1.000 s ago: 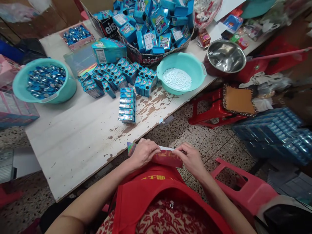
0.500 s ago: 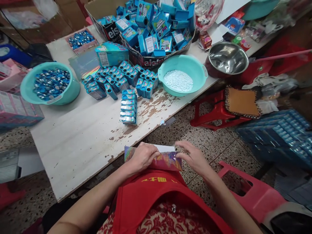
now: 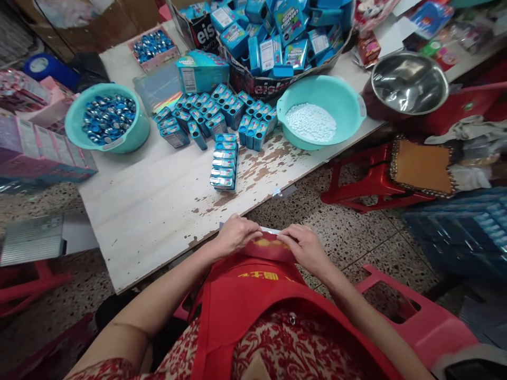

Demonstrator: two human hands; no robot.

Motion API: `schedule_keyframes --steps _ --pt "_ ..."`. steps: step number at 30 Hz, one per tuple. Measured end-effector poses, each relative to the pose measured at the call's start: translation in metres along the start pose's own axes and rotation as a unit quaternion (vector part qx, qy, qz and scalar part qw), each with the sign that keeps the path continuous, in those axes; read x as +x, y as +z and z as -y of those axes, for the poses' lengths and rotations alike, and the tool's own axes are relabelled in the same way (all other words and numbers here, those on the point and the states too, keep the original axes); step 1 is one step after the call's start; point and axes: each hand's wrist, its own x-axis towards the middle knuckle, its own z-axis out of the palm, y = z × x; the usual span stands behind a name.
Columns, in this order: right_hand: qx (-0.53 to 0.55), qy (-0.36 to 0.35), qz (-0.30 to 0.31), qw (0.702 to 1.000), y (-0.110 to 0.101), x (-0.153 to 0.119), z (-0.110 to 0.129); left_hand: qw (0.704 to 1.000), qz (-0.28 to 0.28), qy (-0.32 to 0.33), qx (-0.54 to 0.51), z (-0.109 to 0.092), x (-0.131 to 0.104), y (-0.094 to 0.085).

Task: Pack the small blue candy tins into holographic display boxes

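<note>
The left grip (image 3: 240,233) and right grip (image 3: 304,247) both pinch a shiny sheet (image 3: 268,250) along its top edge, where a white strip shows between them. The sheet lies against the red apron (image 3: 237,311), just off the near edge of the surface (image 3: 142,221). There stand a row of small blue boxes (image 3: 224,162), more boxes behind, and, farther right, a green bowl (image 3: 345,108) of white pellets.

My feed shows what looks like a small packing workshop: a chipped white surface (image 3: 134,211) bearing a black printed cardboard carton (image 3: 249,80) heaped with small blue boxes (image 3: 289,24), and a round turquoise plastic basin (image 3: 137,140) of shiny blue-and-silver pieces (image 3: 106,119).
</note>
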Motion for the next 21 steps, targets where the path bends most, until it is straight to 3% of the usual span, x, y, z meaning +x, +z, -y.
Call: schedule_keyframes --steps 3,7,11,15,21 --pt "-0.051 -0.020 -0.004 0.999 0.001 0.004 -0.001 0.999 0.018 0.013 -0.035 0.000 -0.001 -0.002" --pt "-0.132 -0.078 -0.072 0.986 0.009 0.011 0.007 0.998 0.006 0.030 -0.054 0.003 -0.002 -0.005" --pt "-0.142 -0.152 -0.046 0.977 0.018 0.020 0.016 0.998 -0.018 -0.003 -0.055 0.011 -0.004 -0.004" --pt "-0.181 -0.146 -0.049 0.971 0.020 0.026 0.015 0.997 -0.066 0.023 -0.038 0.023 -0.010 -0.001" --pt "-0.175 -0.136 -0.017 0.975 0.018 0.029 0.006 0.998 -0.048 0.021 0.038 0.031 -0.018 -0.002"
